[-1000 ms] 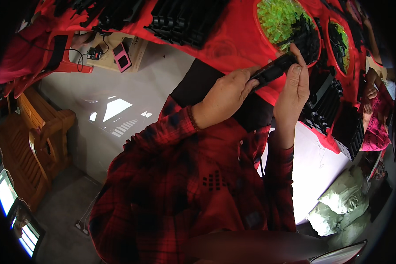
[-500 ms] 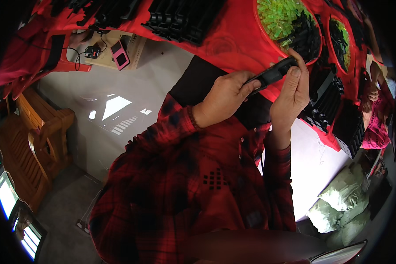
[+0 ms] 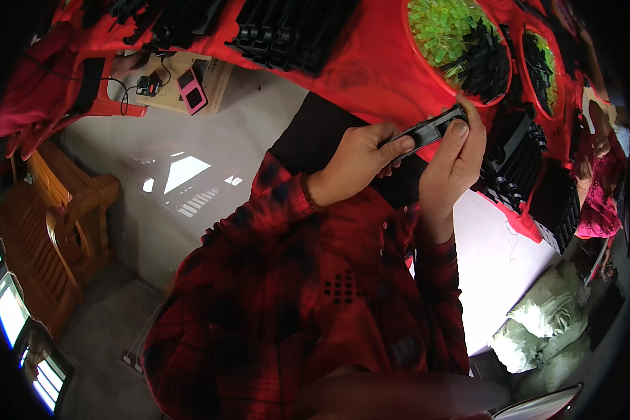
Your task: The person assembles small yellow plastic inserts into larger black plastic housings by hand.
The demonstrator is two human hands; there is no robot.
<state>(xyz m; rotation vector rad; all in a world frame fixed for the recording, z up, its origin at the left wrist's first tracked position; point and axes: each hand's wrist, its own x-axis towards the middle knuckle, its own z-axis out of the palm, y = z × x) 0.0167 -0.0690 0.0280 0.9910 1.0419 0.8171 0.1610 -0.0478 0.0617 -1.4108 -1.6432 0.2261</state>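
Observation:
Between my two hands is a long black plastic part (image 3: 427, 133) with a recess along its face, tilted up to the right. My left hand (image 3: 362, 152) is closed round its lower left end, thumb on top. The fingers of my right hand (image 3: 455, 150) grip the upper right end, the thumb pressing on its face. Just beyond it on the red-covered table (image 3: 367, 84) stands a round red tray (image 3: 411, 38) holding yellow-green translucent pieces (image 3: 437, 31) and small black pieces (image 3: 484, 66).
Long black parts (image 3: 287, 31) lie stacked at the table's far side, with more black parts (image 3: 514, 157) at the right. A second tray (image 3: 539, 73) sits beyond. Another person's hand (image 3: 598, 140) shows at far right. Pale sacks (image 3: 546, 315) and a wooden bench (image 3: 45, 231) stand on the floor.
The black part has turned so that its recessed face shows more, and it sits slightly lower. My right hand has moved a little down and left, its thumb now on the part's face.

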